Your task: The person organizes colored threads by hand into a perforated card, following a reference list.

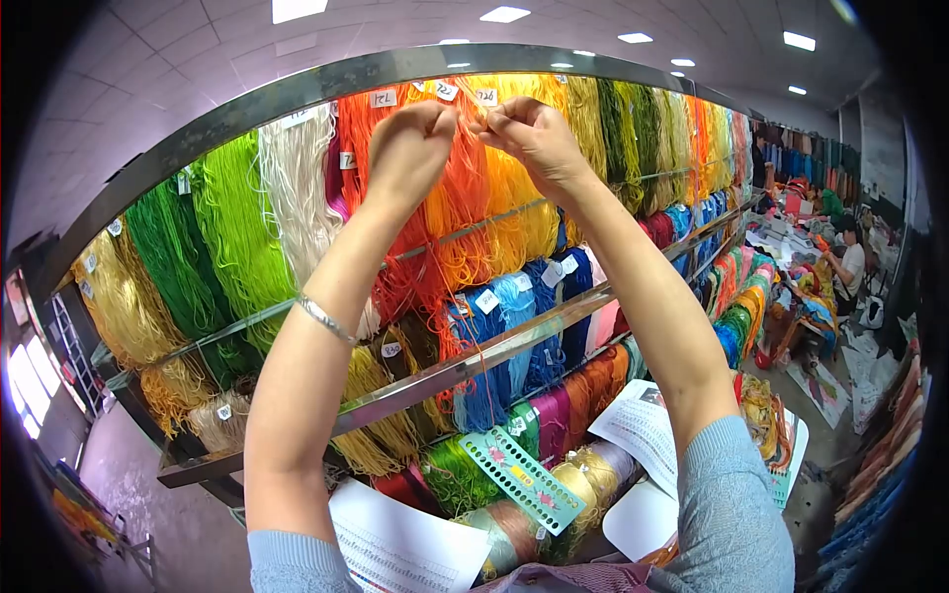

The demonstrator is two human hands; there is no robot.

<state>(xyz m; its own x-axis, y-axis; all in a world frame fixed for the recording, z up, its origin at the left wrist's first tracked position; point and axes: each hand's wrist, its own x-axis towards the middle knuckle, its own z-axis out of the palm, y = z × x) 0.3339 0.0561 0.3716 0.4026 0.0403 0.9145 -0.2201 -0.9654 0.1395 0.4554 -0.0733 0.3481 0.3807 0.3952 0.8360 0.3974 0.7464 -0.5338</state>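
Note:
Both my arms reach up to the top of a rack hung with thread hanks. My left hand point(413, 148) is closed in front of the red-orange thread point(381, 114), its back towards me and its fingertips partly hidden. Close by on the right, my right hand point(534, 143) is pinched before the orange-yellow thread point(504, 198). Whatever fine strand lies in either pinch is too small to make out. Paper number tags, among them one reading 726 point(485, 97), show between and above the hands. Loose orange-red strands point(445, 306) hang below them.
A metal rail point(474, 371) crosses the rack below my hands. On the lower hanks lies a green punched thread card point(524, 481), with printed sheets point(405, 544) nearby. Green hanks point(237, 227) hang at left. A seated person point(848, 262) is far right, beside piled materials.

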